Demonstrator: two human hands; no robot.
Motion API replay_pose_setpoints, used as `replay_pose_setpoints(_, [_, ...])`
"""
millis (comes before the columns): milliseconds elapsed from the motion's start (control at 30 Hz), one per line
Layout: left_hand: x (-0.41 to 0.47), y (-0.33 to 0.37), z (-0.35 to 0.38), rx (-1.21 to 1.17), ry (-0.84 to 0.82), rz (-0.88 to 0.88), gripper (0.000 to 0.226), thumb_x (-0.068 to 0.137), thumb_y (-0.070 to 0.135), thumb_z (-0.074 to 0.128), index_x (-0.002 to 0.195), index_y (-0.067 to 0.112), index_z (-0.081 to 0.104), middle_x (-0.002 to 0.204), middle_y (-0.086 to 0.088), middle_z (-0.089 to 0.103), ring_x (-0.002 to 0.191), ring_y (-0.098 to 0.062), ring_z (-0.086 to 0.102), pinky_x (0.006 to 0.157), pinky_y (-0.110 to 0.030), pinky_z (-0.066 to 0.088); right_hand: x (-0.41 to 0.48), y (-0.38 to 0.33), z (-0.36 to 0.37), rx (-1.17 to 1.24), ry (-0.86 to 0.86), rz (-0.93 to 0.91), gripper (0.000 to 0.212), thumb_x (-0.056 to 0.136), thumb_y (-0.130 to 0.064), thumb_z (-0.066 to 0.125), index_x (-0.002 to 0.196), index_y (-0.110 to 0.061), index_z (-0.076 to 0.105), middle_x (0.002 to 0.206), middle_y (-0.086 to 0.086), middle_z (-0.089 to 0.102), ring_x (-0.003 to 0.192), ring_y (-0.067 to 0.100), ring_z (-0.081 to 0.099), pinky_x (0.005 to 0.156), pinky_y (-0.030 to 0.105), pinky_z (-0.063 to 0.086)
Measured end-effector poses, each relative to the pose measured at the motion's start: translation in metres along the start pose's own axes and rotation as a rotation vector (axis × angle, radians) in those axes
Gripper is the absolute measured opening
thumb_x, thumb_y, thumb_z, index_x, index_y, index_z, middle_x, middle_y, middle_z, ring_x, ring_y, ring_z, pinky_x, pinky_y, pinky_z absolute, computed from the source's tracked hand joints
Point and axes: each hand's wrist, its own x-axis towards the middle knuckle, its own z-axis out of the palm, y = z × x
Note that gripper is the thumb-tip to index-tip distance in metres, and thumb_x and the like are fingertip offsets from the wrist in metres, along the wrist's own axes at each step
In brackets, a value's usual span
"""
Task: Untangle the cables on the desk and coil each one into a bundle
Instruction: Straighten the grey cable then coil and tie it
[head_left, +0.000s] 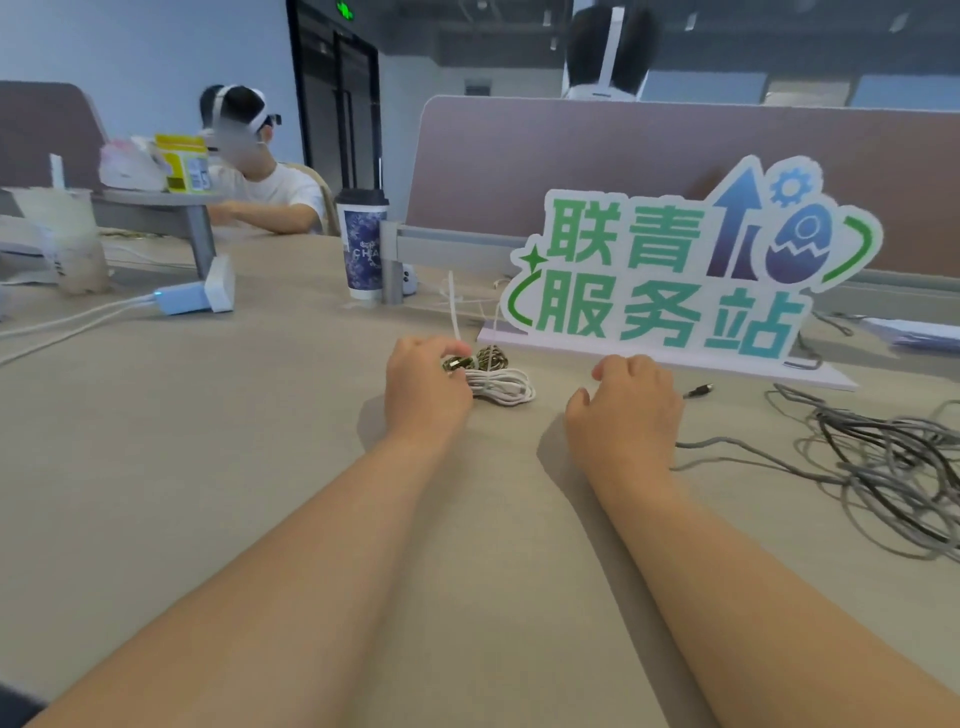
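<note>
Progress-wise I'd call it partway. A white coiled cable bundle (504, 385) and a smaller dark-and-gold braided cable coil (491, 357) sit touching each other on the beige desk (260, 467), just in front of the white foam sign with green lettering (670, 275). The loose grey cable tangle (883, 457) off to the right is still a mess. My left hand (426, 384) has its fingers curled onto the white bundle, probably cinching its thin white zip tie (454, 306), though the knuckles block the view. Right hand (626, 410) hovers loosely curled, holding nothing.
</note>
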Motion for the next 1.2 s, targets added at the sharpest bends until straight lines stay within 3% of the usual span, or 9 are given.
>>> replay_pose_setpoints(133, [-0.009, 0.004, 0.000, 0.023, -0.046, 0.023, 0.028, 0.085, 0.002, 0.055, 0.092, 0.023, 0.071, 0.102, -0.003, 0.058, 0.083, -0.012, 0.048, 0.075, -0.013, 0.031, -0.010, 0.031, -0.011, -0.170, -0.299, 0.166, 0.054, 0.088, -0.047, 0.046, 0.121, -0.005, 0.052, 0.124, 0.014, 0.054, 0.117, 0.031, 0.047, 0.100, 0.039, 0.035])
replay_pose_setpoints(333, [-0.041, 0.033, -0.006, -0.109, -0.358, 0.211, 0.028, 0.085, 0.001, 0.056, 0.089, 0.026, 0.068, 0.091, 0.006, 0.061, 0.078, -0.012, 0.057, 0.077, -0.022, 0.047, -0.032, 0.075, -0.060, -0.012, -0.353, -0.065, 0.020, 0.090, -0.020, 0.051, 0.090, -0.013, 0.070, 0.097, 0.010, 0.067, 0.093, 0.029, 0.058, 0.077, 0.031, 0.042])
replay_pose_setpoints(467, [-0.069, 0.057, 0.004, 0.056, -0.722, 0.574, 0.042, 0.087, 0.018, 0.063, 0.128, 0.025, 0.055, 0.123, 0.002, 0.055, 0.113, -0.012, 0.049, 0.098, -0.015, 0.030, -0.043, 0.101, -0.083, 0.062, -0.401, -0.248, 0.013, 0.090, -0.010, 0.053, 0.087, -0.019, 0.063, 0.091, 0.000, 0.059, 0.089, 0.020, 0.051, 0.074, 0.026, 0.034])
replay_pose_setpoints(600, [-0.085, 0.072, 0.015, 0.166, -0.762, 0.811, 0.041, 0.092, 0.040, 0.054, 0.129, 0.025, 0.053, 0.128, 0.003, 0.057, 0.121, -0.013, 0.044, 0.108, -0.031, 0.022, -0.043, 0.101, -0.091, 0.236, -0.316, -0.337, 0.020, 0.087, -0.002, 0.055, 0.081, -0.021, 0.058, 0.072, -0.013, 0.053, 0.069, 0.009, 0.048, 0.064, 0.010, 0.035])
replay_pose_setpoints(700, [-0.079, 0.074, 0.012, 0.123, -0.762, 0.743, 0.023, 0.094, 0.034, 0.051, 0.106, 0.023, 0.068, 0.106, 0.002, 0.068, 0.101, -0.017, 0.057, 0.096, -0.035, 0.038, -0.040, 0.098, -0.090, 0.310, -0.293, -0.328, 0.016, 0.088, -0.009, 0.059, 0.077, -0.022, 0.058, 0.065, -0.013, 0.055, 0.064, 0.002, 0.050, 0.059, 0.012, 0.038])
replay_pose_setpoints(833, [-0.050, 0.064, -0.005, 0.151, -0.685, 0.391, 0.018, 0.088, 0.025, 0.057, 0.075, 0.031, 0.069, 0.079, 0.014, 0.065, 0.082, -0.011, 0.059, 0.081, -0.030, 0.047, -0.026, 0.118, -0.085, 0.259, -0.401, -0.207, 0.026, 0.092, -0.029, 0.056, 0.066, -0.022, 0.056, 0.063, -0.002, 0.059, 0.066, 0.017, 0.053, 0.059, 0.024, 0.038])
replay_pose_setpoints(967, [-0.025, 0.050, -0.010, 0.459, -0.526, 0.047, 0.022, 0.087, 0.026, 0.051, 0.091, 0.015, 0.071, 0.093, -0.003, 0.068, 0.090, -0.024, 0.062, 0.081, -0.033, 0.051, -0.011, 0.127, -0.077, 0.222, -0.397, -0.056, 0.032, 0.094, -0.026, 0.051, 0.064, -0.019, 0.058, 0.067, 0.002, 0.060, 0.070, 0.021, 0.053, 0.058, 0.027, 0.038])
replay_pose_setpoints(1067, [-0.032, 0.045, 0.002, 0.731, -0.575, 0.271, 0.019, 0.090, 0.023, 0.044, 0.103, 0.018, 0.057, 0.118, -0.005, 0.061, 0.106, -0.028, 0.054, 0.091, -0.038, 0.044, -0.012, 0.122, -0.071, 0.156, -0.422, -0.114, 0.032, 0.093, -0.028, 0.052, 0.061, -0.023, 0.054, 0.067, 0.000, 0.059, 0.072, 0.023, 0.054, 0.067, 0.034, 0.045])
replay_pose_setpoints(1200, [-0.069, 0.076, 0.011, 0.499, -0.677, 0.606, 0.046, 0.096, 0.043, 0.041, 0.140, 0.031, 0.036, 0.136, 0.001, 0.051, 0.126, -0.023, 0.044, 0.108, -0.043, 0.029, -0.019, 0.116, -0.080, 0.229, -0.486, -0.173, 0.032, 0.094, -0.025, 0.051, 0.062, -0.027, 0.055, 0.065, -0.008, 0.057, 0.070, 0.014, 0.052, 0.069, 0.032, 0.043])
